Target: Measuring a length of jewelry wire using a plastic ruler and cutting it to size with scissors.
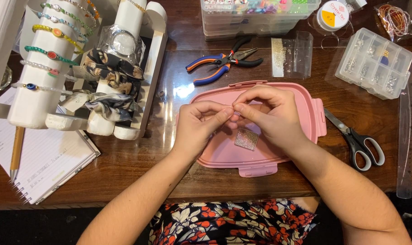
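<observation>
Glossy wooden craft table: left hand and right hand pinch together over a pink tray lid — whatever tiny piece the fingertips grasp is too small to tell. A slip could drop it among clutter. Beyond, a clear compartment box holds small metal findings — stacked bead cases behind.

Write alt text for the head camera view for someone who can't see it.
Two hands, left hand and right hand, meet fingertip to fingertip over a pink tray on a wooden table, pinching something too small to make out. Pliers, scissors and a bracelet display stand lie around them.
</observation>
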